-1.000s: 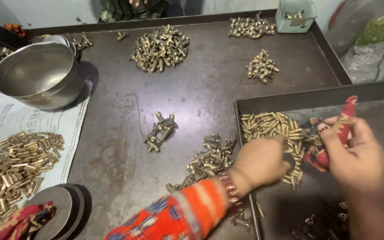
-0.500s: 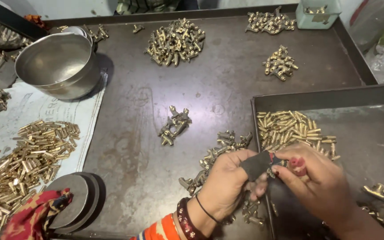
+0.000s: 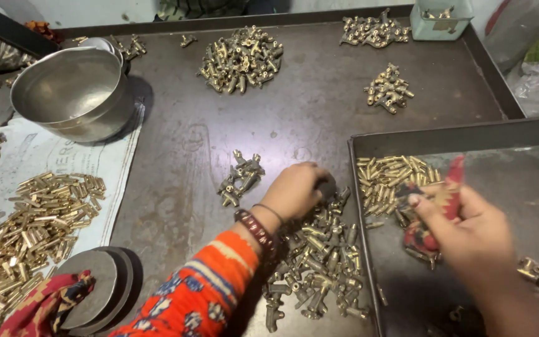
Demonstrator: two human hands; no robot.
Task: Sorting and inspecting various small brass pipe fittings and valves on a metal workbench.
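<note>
Down at the near edge of the dark metal worktop (image 3: 294,118), the person's left hand (image 3: 294,190) sits knuckles-up on the top of a loose heap of small brass fittings (image 3: 316,262), fingers curled together around something dark and roundish; what exactly it is can't be made out. Resting there probably keeps the hand close to the parts it's picking from.

Over in the shallow dark metal tray (image 3: 531,181) on the right, the right hand (image 3: 469,228) is clamped on a red patterned rag (image 3: 435,212), with the cloth poking up past the thumb. It's a bit blurred, so finer grip detail is anyone's guess. Just beside it lies a tidy patch of short brass tubes (image 3: 391,178).

Further off: a round steel bowl (image 3: 70,93) at the far left, a spread of brass tubes on paper (image 3: 26,231), grey round discs (image 3: 98,287), and more brass heaps (image 3: 239,59) toward the back. The tray's raised wall stands between the two hands.
</note>
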